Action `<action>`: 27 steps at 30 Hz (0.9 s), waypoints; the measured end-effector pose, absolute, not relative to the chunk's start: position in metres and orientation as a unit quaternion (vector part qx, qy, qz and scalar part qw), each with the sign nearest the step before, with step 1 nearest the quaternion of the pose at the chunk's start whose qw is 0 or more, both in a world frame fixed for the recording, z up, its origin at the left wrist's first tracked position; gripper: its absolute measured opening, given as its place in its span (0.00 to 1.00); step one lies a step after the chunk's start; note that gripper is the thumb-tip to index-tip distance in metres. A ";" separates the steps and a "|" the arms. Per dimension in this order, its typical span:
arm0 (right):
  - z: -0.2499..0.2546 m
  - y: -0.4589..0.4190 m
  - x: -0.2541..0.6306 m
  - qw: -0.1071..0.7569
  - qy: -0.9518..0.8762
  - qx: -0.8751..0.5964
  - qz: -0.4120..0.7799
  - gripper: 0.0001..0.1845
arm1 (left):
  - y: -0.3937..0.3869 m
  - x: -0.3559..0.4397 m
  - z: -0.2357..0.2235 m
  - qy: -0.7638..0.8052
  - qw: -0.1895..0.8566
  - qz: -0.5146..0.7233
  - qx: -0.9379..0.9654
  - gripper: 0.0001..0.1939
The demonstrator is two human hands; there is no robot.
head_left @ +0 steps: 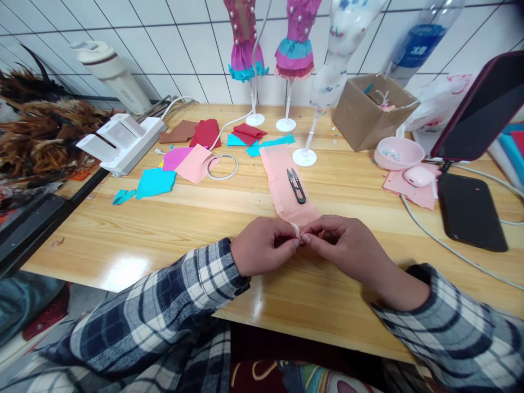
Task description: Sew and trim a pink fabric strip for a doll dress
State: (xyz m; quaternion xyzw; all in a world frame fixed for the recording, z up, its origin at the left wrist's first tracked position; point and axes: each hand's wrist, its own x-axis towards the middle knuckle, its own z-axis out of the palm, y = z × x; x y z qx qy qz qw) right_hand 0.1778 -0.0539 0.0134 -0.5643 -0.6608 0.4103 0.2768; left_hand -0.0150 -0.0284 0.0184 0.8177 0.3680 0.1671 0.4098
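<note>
A long strip of peach-pink fabric (pixel 278 177) runs over the wooden table toward me. At its near end, my left hand (pixel 264 245) pinches the edge between thumb and index finger. My right hand (pixel 346 243) is closed on the same edge just to the right, the two thumb tips almost touching. A pale fold of the strip shows between the hands; whether a needle or thread is in the fingers is too small to tell. Black thread snips (pixel 296 186) lie on the strip beyond my hands, points facing away.
Fabric scraps (pixel 155 183) and a metal ring (pixel 222 167) lie left. Behind stand small dress forms (pixel 293 60), one bare form (pixel 338 60), and a cardboard box (pixel 374 112). Right are a pink bowl (pixel 399 154), a black phone (pixel 470 212), a propped phone (pixel 483 109) and a cable (pixel 442 240).
</note>
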 end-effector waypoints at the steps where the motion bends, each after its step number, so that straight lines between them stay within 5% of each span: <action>1: 0.013 -0.054 0.178 0.277 -0.663 -0.563 0.409 0.08 | -0.028 -0.015 0.019 0.368 0.413 0.167 0.816 0.15; 15: 0.014 -0.061 0.176 0.306 -0.729 -0.538 0.292 0.04 | -0.029 -0.015 0.020 0.376 0.398 0.168 0.820 0.13; 27: 0.014 -0.054 0.176 0.259 -0.652 -0.547 0.457 0.05 | -0.031 -0.015 0.023 0.373 0.444 0.120 0.806 0.13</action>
